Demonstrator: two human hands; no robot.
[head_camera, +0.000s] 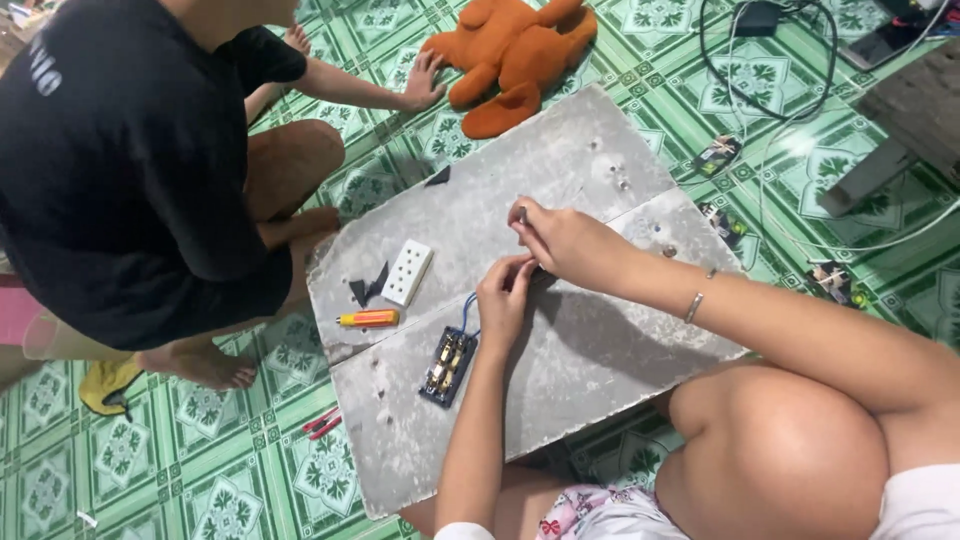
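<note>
Two hands met over a grey board laid on the green tiled floor. The left hand pinched a blue wire between its closed fingertips; the wire ran down to a dark socket base lying on the board just below that hand. The right hand was closed on a small dark thing, too small to tell. A white socket cover and an orange-and-yellow screwdriver lay to the left. Another person in black sat beside the board, one hand by an orange plush toy. Red pliers lay on the floor.
</note>
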